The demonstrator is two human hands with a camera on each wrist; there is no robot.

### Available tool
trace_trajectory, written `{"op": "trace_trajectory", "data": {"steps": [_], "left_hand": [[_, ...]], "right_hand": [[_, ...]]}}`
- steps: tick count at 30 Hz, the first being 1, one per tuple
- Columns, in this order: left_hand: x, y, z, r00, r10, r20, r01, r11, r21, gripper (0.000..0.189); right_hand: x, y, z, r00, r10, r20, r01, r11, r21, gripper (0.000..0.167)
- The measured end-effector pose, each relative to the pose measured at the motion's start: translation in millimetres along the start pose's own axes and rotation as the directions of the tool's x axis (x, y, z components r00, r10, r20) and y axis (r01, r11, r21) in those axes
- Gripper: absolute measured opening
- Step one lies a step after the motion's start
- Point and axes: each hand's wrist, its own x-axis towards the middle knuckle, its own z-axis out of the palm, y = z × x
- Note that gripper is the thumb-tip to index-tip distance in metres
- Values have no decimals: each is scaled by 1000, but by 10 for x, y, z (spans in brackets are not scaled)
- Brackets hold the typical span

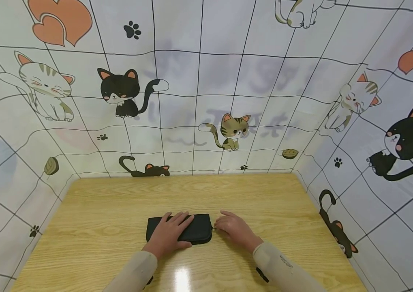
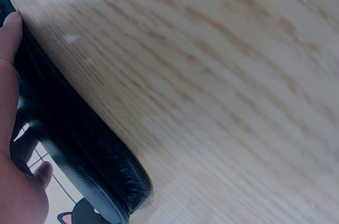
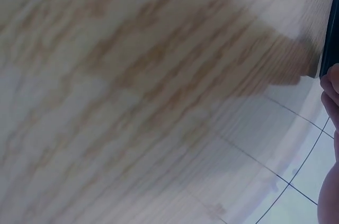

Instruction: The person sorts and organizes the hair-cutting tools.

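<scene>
A black zip-around wallet point(image 1: 200, 229) lies flat on the wooden table, its long side running left to right. Across its top rests my left hand point(image 1: 167, 236), fingers extended and spread, with the thumb along the near edge. In the left wrist view the zipper point(image 2: 79, 142) runs along the wallet's side and looks closed. At the wallet's right end my right hand point(image 1: 236, 231) pinches the small zipper pull point(image 1: 213, 228) between thumb and curled fingers. The right wrist view catches only the fingers point(image 3: 331, 89) beside the wallet's dark edge point(image 3: 332, 38); the pull itself is hidden there.
The light wooden table point(image 1: 118, 202) stretches around the wallet on all sides. A white cloth backdrop point(image 1: 180, 113) with grid lines and cartoon cats rises at the table's back, left and right edges. A bright light reflection shows near the front.
</scene>
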Motion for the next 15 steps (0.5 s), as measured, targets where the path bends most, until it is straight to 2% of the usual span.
{"op": "trace_trajectory", "data": {"steps": [15], "left_hand": [[-1, -5, 13, 1000, 3, -18, -3, 1000, 8, 86]], "right_hand": [[-21, -45, -8, 999, -39, 3, 39, 999, -2, 7]]}}
